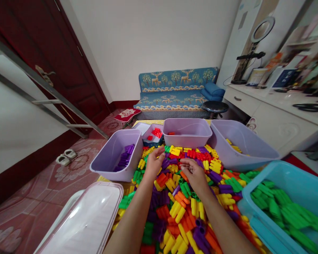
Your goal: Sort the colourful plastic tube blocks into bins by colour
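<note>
A wide heap of plastic building pieces (178, 211), tube-shaped in yellow, green, purple, red and orange, covers the table in front of me. Over its far part, my left hand (155, 162) hovers with thumb and fingers apart and nothing visible in it. To its right, my right hand (194, 172) is low over the pile, fingers loosely bent and parted. An orange piece (184, 176) shows just below its thumb; it looks loose among the others. The undersides of both hands are hidden.
Around the heap stand a lilac bin (102, 165) with purple pieces, a small box (148, 135) with red ones, a lilac bin (188, 131) with few pieces, another lilac bin (254, 150) with yellow ones, and a turquoise bin (249, 201) with green ones. A lid (82, 218) lies left.
</note>
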The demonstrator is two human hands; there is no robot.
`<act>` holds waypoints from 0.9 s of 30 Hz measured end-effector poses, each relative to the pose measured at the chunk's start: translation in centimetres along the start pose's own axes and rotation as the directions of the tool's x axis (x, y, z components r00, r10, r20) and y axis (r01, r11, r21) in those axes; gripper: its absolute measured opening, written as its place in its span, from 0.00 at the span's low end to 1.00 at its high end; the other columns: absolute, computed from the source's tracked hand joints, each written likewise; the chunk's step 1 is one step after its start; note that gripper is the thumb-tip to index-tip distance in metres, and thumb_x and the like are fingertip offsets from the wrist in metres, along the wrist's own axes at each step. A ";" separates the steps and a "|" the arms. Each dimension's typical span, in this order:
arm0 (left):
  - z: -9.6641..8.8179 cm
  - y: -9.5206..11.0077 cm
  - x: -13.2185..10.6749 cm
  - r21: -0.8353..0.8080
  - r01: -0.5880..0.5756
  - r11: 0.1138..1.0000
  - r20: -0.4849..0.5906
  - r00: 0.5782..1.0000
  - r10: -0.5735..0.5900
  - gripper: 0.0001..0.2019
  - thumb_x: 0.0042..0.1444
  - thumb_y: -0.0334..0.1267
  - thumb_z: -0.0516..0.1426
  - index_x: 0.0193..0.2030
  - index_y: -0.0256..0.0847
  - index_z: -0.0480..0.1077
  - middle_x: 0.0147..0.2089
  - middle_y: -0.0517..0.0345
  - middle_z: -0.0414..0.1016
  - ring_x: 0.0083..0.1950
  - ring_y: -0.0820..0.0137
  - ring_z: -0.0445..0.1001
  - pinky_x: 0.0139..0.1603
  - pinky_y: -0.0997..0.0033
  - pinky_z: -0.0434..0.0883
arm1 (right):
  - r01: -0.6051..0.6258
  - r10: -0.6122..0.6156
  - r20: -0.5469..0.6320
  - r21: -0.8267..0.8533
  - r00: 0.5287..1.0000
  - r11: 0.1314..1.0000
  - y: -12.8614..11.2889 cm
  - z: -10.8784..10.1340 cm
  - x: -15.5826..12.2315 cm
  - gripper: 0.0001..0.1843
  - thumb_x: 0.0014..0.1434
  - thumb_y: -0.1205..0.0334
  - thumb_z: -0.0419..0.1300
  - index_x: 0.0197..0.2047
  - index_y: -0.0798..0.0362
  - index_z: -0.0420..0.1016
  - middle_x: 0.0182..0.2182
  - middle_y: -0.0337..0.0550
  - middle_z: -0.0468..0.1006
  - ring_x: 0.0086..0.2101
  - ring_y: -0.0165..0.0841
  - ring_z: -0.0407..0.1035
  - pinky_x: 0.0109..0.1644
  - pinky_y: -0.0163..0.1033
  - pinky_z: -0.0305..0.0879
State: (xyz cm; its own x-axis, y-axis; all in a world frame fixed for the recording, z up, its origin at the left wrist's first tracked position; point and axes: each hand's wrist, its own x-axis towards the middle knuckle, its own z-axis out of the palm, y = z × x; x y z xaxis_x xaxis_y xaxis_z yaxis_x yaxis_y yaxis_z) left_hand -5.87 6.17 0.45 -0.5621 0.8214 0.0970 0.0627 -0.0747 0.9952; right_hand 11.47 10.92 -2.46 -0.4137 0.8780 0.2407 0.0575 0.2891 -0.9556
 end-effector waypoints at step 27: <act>1.1 -1.4 -3.8 0.638 -0.316 0.702 0.255 0.947 0.195 0.33 0.51 0.35 0.60 0.64 0.45 0.58 0.53 0.50 0.73 0.53 0.59 0.71 0.55 0.58 0.67 | 0.206 0.006 0.271 -0.744 0.963 0.636 -3.4 1.2 4.2 0.24 0.49 0.72 0.58 0.50 0.49 0.73 0.49 0.44 0.75 0.51 0.39 0.67 0.55 0.42 0.60</act>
State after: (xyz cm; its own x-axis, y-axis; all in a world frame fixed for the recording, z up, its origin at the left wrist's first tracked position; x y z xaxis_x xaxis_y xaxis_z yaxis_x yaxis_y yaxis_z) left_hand -2.93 3.79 -1.33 -0.3100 0.9074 0.2836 0.7482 0.0488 0.6616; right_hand 8.48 13.17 1.58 -0.6443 0.7434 0.1798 0.6275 0.6482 -0.4314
